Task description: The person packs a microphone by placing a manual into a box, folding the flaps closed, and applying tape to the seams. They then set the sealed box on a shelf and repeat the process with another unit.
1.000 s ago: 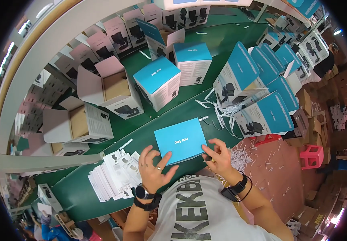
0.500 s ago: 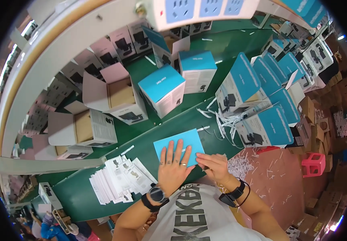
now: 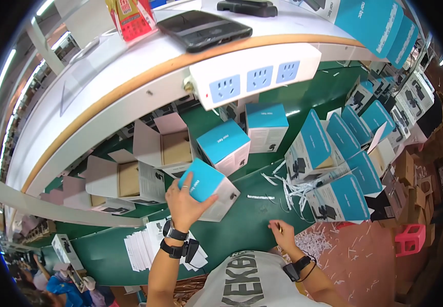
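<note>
While left hand (image 3: 184,202) grips closed box (image 3: 208,188)

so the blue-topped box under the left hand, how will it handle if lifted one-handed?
The blue-topped box is probably stiff: its card faces look flat and creased sharply. Likely light, since the left hand alone tilts it. It stands on an edge on the green belt, so it may tip if released.

1. Your left hand (image 3: 184,197) is on a teal-topped box (image 3: 208,188): smooth printed cardboard, slight sheen.
2. The worktop (image 3: 242,230) under it looks like matt green covering.
3. White paper strips (image 3: 288,187) lie there, thin and dull.
4. The open cartons (image 3: 167,148) show raw brown cardboard inside.
5. The power strip (image 3: 255,74) above is glossy white plastic.
6. The shelf edge (image 3: 129,89) shows a wood-toned band.
7. Your leaflets (image 3: 142,248) are plain white paper.
</note>
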Available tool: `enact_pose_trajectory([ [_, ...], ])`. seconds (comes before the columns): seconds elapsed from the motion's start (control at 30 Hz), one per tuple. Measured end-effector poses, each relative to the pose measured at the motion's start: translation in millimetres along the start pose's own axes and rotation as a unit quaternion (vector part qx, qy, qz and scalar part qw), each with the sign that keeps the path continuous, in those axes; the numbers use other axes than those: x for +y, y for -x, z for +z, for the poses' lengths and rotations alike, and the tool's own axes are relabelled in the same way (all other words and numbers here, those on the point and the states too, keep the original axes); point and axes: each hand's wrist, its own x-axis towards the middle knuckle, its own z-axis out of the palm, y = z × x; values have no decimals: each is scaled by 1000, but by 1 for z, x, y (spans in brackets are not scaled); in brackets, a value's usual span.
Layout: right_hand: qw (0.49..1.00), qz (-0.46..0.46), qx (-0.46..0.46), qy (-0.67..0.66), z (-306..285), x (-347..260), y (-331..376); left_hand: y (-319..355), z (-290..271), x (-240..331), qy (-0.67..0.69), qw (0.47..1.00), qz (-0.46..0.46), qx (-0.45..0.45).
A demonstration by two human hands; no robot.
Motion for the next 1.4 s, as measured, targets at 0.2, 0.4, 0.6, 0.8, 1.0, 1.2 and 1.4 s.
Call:
enact_pose_trajectory([
  [0.2, 992, -85, -13, 90, -23, 13, -43, -29, 13, 40, -106, 994, -17, 27],
  [0.4, 947, -273, 77, 151, 4, -179, -224, -50, 56, 50, -67, 994, 63, 62],
  [0.6, 903, -192, 39, 382, 9, -203, -319, -76, 72, 77, -30, 996, 68, 50],
  [0.8, 915, -126, 116, 365, -22, -186, -329, -127, 111, 100, 25, 988, 139, 69],
  [1.0, 903, -194, 270, 272, -65, -179, -331, -218, 180, 170, 148, 979, 137, -24],
  [1.2, 985, -98, 109, 91, -75, -85, -194, -300, 263, 264, 210, 961, 174, -47],
  [1.4, 989, 144, -14, 9, -102, 50, -97, -363, 348, 383, 106, 981, 150, -68],
])
